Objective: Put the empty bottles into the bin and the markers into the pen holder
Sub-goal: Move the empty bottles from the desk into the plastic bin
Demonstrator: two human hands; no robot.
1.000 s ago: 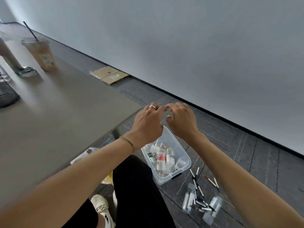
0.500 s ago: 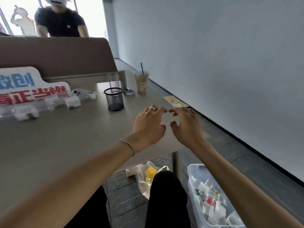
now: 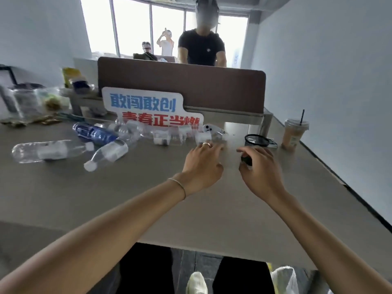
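Grey worktop carries my empty bottles far left and the pen holder ahead. My left hand and right hand hover with relaxed grips, holding nothing. A careless reach could roll bottles off.

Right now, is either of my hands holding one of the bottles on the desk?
No, the left hand and right hand hover apart from the bottles, which lie further left.
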